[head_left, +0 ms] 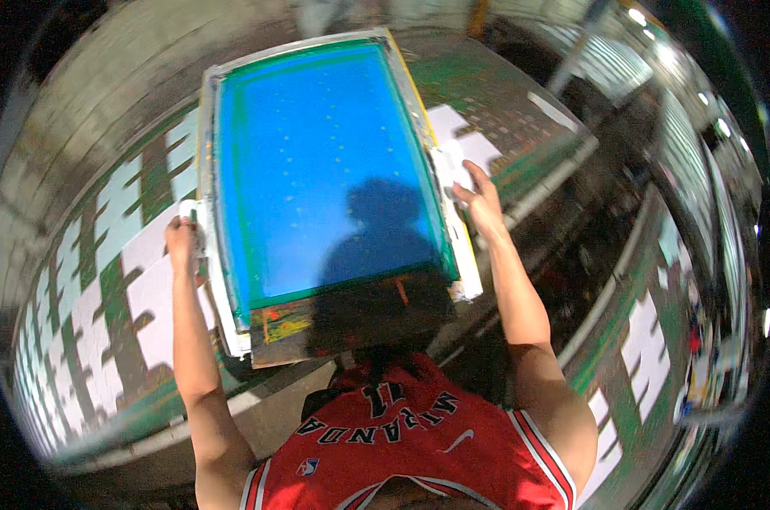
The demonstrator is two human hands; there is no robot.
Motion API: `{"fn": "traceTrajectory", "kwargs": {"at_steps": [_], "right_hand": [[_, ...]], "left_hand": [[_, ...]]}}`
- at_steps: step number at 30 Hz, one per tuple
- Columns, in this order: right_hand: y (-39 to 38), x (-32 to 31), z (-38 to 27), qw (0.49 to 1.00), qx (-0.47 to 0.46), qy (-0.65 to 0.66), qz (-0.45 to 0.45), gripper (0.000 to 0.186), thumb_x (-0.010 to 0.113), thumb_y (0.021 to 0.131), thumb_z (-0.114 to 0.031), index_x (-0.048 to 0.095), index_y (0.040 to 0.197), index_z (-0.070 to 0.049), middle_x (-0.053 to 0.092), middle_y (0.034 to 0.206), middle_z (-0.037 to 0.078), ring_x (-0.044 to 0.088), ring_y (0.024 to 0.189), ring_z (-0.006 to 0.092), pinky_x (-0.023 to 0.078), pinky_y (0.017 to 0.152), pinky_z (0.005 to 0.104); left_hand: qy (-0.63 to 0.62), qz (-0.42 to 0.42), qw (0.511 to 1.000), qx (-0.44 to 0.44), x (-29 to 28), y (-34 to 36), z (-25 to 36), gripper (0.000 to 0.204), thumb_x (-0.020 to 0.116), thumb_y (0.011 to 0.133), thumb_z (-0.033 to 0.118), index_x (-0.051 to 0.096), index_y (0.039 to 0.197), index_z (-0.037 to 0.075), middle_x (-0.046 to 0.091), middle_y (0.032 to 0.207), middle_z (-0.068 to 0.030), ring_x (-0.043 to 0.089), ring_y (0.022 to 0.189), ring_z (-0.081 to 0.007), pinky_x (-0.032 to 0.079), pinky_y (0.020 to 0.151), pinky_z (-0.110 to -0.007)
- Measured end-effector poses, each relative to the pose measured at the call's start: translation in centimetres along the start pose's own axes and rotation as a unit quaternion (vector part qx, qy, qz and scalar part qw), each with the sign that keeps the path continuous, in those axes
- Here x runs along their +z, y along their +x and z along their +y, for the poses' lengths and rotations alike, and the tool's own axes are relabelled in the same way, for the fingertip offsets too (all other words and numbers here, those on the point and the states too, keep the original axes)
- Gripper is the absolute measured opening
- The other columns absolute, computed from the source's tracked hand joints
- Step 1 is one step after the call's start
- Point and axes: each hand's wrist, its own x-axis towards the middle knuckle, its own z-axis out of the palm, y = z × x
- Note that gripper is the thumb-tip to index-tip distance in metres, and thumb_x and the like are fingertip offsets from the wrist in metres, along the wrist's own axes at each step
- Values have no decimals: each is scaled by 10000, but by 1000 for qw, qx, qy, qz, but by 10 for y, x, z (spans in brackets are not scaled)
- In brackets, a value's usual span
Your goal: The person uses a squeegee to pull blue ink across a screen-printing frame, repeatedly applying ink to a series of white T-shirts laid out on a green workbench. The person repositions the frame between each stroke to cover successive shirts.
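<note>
A large screen-printing frame (317,161) with blue mesh and a green border lies in front of me, tilted slightly, over the long table. My left hand (181,242) is closed on the white handle (200,223) at its left side. At the right side, my right hand (484,204) grips the other white handle (451,167), with the index finger partly lifted. Small pale dots run in rows along the mesh, and my shadow falls over its lower right part. The frame hides whatever lies beneath it.
White cut fabric pieces (151,319) lie in rows on the green and brown table (521,106), left of the frame and beyond its right side. A second table (623,395) with more white pieces (644,340) stands at the right, across a dark gap. A wall (113,93) rises at the far left.
</note>
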Motion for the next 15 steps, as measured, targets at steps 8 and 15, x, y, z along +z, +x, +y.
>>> {"fn": "traceTrajectory", "kwargs": {"at_steps": [8, 15], "right_hand": [[-159, -69, -50, 979, 20, -36, 200, 656, 732, 838, -120, 496, 1444, -33, 601, 1365, 215, 587, 1242, 297, 416, 1079, 377], [-280, -83, -106, 937, 7, -85, 339, 645, 727, 840, -135, 505, 1439, -48, 629, 1314, 197, 613, 1183, 266, 434, 1049, 365]], "left_hand": [[-72, -215, 972, 54, 100, 8, 61, 243, 483, 1024, 189, 610, 888, 32, 496, 618, 12, 373, 438, -75, 274, 393, -272], [-97, -338, 929, 114, 149, -19, 128, 225, 469, 1006, 127, 602, 845, 45, 490, 611, 25, 394, 451, -69, 280, 416, -269]]}}
